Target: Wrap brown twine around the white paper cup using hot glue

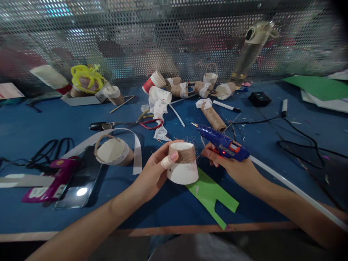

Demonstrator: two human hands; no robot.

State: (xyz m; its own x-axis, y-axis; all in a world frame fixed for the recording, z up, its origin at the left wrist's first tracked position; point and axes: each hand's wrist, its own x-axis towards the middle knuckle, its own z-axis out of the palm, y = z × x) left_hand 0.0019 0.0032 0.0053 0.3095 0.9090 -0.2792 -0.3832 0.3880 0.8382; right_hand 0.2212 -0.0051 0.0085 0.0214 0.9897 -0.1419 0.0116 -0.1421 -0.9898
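Note:
My left hand [156, 170] is closed round an upside-down white paper cup [182, 164] with brown twine wound round its upper band. My thumb presses the twine at the cup's left side. My right hand [230, 166] grips a blue hot glue gun [221, 142]. Its brass nozzle points up and left, a little behind and to the right of the cup. A white glue stick trails from the gun's back toward the lower right. Under the cup lies a green paper cut-out [210, 195] on the blue table [174, 210].
A twine-wrapped cup with a handle [114, 151] and a white strip lie to the left, beside a purple tool [53, 181] and a phone. Scissors [127, 125], lace, a twine spool [213, 117] and several decorated cups sit further back. A bottle [251, 54] leans on the mesh wall. Black cables run on the right.

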